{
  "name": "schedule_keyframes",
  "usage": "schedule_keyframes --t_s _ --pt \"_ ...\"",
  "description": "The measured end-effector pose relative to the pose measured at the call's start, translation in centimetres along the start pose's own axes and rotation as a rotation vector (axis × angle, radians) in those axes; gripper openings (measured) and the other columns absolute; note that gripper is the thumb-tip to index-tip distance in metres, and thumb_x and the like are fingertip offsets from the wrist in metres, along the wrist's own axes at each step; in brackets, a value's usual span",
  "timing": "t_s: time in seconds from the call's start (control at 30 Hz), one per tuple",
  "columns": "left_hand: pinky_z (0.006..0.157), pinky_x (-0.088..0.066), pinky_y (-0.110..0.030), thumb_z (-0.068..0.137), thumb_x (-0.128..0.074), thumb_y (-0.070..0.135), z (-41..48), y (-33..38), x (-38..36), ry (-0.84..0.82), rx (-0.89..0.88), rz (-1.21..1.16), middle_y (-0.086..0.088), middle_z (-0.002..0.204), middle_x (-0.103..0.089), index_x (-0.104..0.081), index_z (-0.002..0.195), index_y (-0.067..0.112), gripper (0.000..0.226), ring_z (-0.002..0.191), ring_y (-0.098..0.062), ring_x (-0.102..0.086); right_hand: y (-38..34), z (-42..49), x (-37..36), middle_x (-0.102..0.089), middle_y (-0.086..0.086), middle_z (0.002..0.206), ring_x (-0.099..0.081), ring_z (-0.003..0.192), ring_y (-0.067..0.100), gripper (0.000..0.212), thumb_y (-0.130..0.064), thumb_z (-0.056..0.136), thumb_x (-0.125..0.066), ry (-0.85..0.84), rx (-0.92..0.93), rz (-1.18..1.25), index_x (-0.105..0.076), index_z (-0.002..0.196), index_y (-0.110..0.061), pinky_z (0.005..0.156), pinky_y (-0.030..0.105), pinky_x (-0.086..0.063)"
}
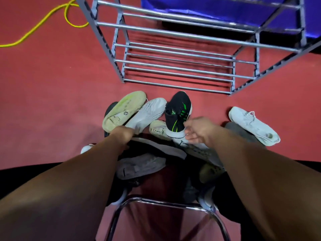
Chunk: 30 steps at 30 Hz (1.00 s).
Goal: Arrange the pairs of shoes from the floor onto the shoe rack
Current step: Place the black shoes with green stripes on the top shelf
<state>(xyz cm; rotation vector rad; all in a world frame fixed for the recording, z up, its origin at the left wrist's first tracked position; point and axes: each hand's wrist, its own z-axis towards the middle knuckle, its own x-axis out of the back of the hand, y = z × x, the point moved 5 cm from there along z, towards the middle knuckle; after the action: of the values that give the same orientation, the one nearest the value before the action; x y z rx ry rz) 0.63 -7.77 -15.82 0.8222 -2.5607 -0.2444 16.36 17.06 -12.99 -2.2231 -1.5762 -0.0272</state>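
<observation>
**Head view: both hands in the shoe pile, rack bare**

Head camera, looking down. I see the shoe rack [182, 66] standing on the red floor [43, 101] just beyond the pile of shoes [156, 136]; no shoe sits on any bar that shows. The shoes lie in a heap between the rack and me, several overlapping.

My left hand [124, 132] is curled down onto the near end of a white knit sneaker [147, 112]; the fingers are hidden behind the wrist, so I cannot tell whether they are closed on it. My right hand [198, 129] is loosely curled with fingertips at the heel of the black sneaker with green stripes [178, 113], which leans toe-up on the pile; whether it pinches the heel or a lace I cannot tell, as the frame is blurred there.

Judgement on the step: I am picking the first shoes. To do it well I would grip each firmly at the heel collar, lift clear so that neighbours do not drag, and find the true mate before racking. An upturned pale sole [123, 112] beside the white knit sneaker may be its partner. A lone white trainer [253, 126] lies apart on the right.

Writing: one pale sole [159, 129] reads roughly "CAPAD", partly covered. A round logo on the upturned sole is unreadable.

Yellow cord [43, 20] lies far left, clear of the work.
</observation>
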Motion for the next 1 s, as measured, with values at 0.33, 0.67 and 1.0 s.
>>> schedule_keyframes --t_s 0.33,0.67,1.0 --pt "0.07 -0.059 -0.044 0.09 -0.062 0.013 3.3 -3.3 -2.5 -0.084 0.262 -0.519 -0.022 0.122 -0.063 -0.061 0.127 0.005 0.037 0.106 -0.038 -0.064 3.5 2.1 -2.1 -0.067 0.016 0.066 -0.064 0.049 0.027 0.053 -0.063 0.091 -0.059 0.004 -0.248 -0.046 -0.064 0.085 -0.011 0.058 0.04 -0.058" --pt "0.062 -0.058 -0.039 0.097 -0.058 0.012 3.4 -3.3 -2.7 0.074 0.253 -0.68 -0.014 0.104 -0.068 -0.065 0.113 0.008 0.018 0.087 -0.03 -0.068 3.2 2.6 -1.9 -0.067 0.011 0.073 -0.06 0.045 0.022 0.041 -0.057 0.088 -0.07 0.043 -0.209 -0.024 -0.066 0.084 -0.016 0.052 0.026 -0.05" --pt "0.068 -0.063 -0.042 0.093 -0.044 -0.002 3.0 -2.2 -2.8 0.027 0.135 -0.467 -0.019 0.109 -0.068 -0.065 0.109 0.009 0.028 0.091 -0.032 -0.07 3.2 2.5 -3.1 -0.071 0.016 0.077 -0.06 0.045 0.024 0.071 -0.075 0.08 -0.065 -0.019 -0.251 -0.015 -0.067 0.104 -0.008 0.054 0.028 -0.051"
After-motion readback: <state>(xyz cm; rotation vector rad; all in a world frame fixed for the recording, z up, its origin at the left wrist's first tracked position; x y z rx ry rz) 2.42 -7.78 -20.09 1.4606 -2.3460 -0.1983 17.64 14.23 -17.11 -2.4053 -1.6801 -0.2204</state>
